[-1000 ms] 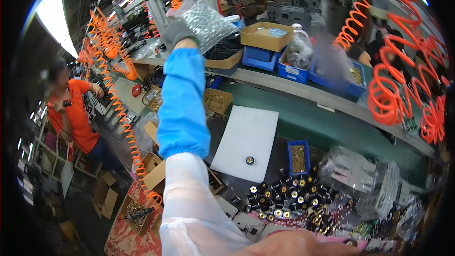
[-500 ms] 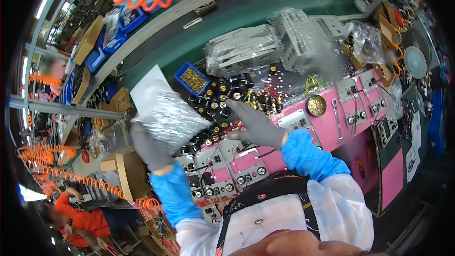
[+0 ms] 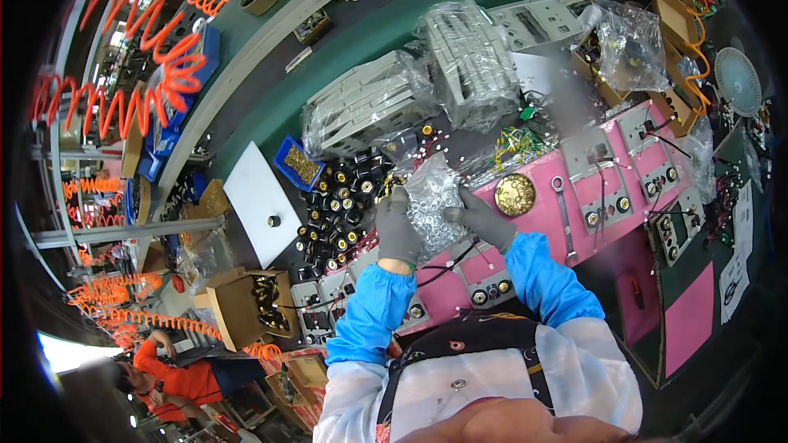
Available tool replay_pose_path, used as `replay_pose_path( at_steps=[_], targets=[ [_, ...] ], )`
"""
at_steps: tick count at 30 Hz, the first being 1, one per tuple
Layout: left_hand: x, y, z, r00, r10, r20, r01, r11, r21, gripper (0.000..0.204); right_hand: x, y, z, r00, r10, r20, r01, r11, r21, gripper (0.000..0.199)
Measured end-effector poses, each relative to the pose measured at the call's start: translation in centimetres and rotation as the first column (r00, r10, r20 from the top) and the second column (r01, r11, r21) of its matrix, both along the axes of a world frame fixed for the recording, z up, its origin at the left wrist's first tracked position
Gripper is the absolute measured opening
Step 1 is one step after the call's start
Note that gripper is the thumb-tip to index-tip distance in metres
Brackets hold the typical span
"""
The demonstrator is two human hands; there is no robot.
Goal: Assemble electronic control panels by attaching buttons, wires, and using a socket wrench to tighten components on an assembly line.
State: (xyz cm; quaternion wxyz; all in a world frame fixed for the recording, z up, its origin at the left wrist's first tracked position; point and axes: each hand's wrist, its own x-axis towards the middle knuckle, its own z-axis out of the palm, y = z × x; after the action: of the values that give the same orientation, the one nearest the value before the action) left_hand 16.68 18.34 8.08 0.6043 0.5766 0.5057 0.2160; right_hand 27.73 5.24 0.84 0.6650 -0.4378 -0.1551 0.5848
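A clear plastic bag of small silvery rings (image 3: 437, 212) is held over the pink work strip, one hand at each side. My left hand (image 3: 397, 228), in a grey glove, is closed on the bag's left edge. On the other side my right hand (image 3: 486, 220), gloved alike, grips the bag's right edge with thumb and fingers. Left of the bag lies a heap of black round parts with brass-coloured centres (image 3: 339, 207). Grey panels with wired parts (image 3: 484, 277) lie below the hands, partly hidden by my sleeves.
A round tin of small brass pieces (image 3: 515, 195) and a wrench (image 3: 564, 217) lie to the right. Behind are plastic-wrapped grey housings (image 3: 369, 107). At left stand a blue tray of small brass parts (image 3: 299, 163), a white sheet (image 3: 261, 201) and an open carton (image 3: 234, 308).
The silvery bag has moved right, off the white sheet and heap, to between my hands. My left hand came right with it; my right hand has closed on its other side. The view has shifted.
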Motion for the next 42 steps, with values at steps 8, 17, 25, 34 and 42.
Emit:
replay_pose_path(
  at_steps=[8,17,25,34,42],
  targets=[
    [3.1,0.8,-2.7,0.961,-0.185,-0.205,0.249,0.902,0.353,0.041,2.6,-0.6,-0.8,0.968,0.081,-0.239,-0.057,0.993,0.107,0.068],
    [3.7,0.5,-2.1,0.935,-0.180,-0.306,0.232,0.962,0.145,0.038,-0.1,0.3,-8.8,0.973,0.034,-0.229,-0.038,0.999,-0.010,0.061],
    [5.7,0.4,-1.1,0.970,-0.180,-0.162,0.200,0.973,0.114,0.034,2.0,0.2,-3.7,0.921,0.014,-0.390,0.001,0.999,0.038,0.058],
    [6.0,0.6,-2.3,0.991,-0.125,0.043,0.124,0.992,0.010,0.028,2.0,-0.1,-2.8,0.938,-0.051,-0.343,0.053,0.999,-0.003,0.057],
    [6.9,0.6,-1.2,0.999,-0.028,-0.028,0.028,1.000,-0.007,0.032,1.5,0.3,-2.6,0.900,-0.046,-0.434,0.084,0.994,0.068,0.059]
  ],
)
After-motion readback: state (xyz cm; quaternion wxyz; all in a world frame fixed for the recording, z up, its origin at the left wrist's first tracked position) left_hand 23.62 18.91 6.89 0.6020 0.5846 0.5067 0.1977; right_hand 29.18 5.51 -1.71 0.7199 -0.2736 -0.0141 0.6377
